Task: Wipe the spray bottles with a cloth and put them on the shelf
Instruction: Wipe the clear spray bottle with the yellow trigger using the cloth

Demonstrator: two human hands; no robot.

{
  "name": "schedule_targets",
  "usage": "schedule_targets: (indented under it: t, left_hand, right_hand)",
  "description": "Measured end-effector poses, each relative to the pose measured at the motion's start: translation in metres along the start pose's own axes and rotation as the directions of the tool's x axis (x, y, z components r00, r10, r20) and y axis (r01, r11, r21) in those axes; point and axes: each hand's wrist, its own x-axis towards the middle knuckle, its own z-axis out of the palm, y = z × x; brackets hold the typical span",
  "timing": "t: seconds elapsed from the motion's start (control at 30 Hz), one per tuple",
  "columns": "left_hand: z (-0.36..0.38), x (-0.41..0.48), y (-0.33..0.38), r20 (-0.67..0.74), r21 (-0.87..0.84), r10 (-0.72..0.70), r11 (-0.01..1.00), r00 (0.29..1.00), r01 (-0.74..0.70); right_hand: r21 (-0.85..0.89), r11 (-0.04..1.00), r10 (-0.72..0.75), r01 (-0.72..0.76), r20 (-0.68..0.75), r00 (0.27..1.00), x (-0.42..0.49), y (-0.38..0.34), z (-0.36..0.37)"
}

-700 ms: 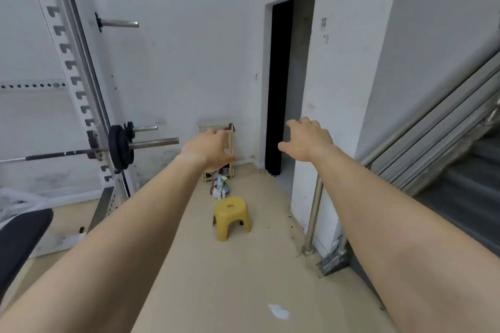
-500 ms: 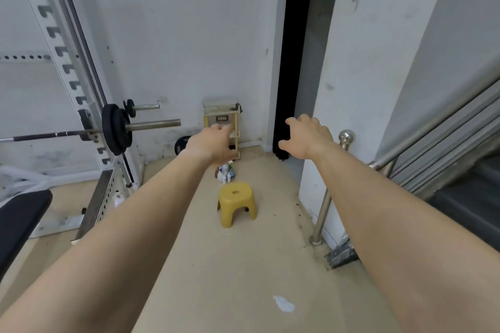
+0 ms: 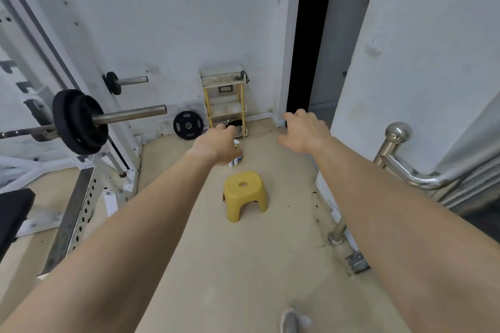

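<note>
The view has closed in on the corner since half a second ago: the yellow stool [image 3: 244, 194] and the small yellow-posted shelf [image 3: 223, 81] against the wall look larger, and a shoe tip [image 3: 290, 322] now shows at the bottom edge. Both arms remain stretched forward. The left hand [image 3: 216, 144] and right hand [image 3: 304, 131] hang in the air with fingers loosely spread, holding and touching nothing. The spray bottles [image 3: 234, 161] stand on the floor between stool and shelf, mostly hidden behind the left hand. A loaded barbell [image 3: 130, 115] juts in from the left.
</note>
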Motion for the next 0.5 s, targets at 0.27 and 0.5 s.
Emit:
schedule_targets:
  t: [0.27, 0.5]
  left_hand:
    - [0.022, 0.2, -0.004, 0.084, -0.049, -0.085, 0.995, 0.993, 0.089]
    - [0.022, 0.339, -0.03, 0.139, -0.112, -0.184, 0.973, 0.973, 0.2]
  right_hand:
    - [-0.004, 0.999, -0.047, 0.048, 0.141, 0.989, 0.207, 0.056, 0.047]
    - [0.012, 0.992, -0.122, 0.123, 0.212, 0.97, 0.373, 0.057, 0.067]
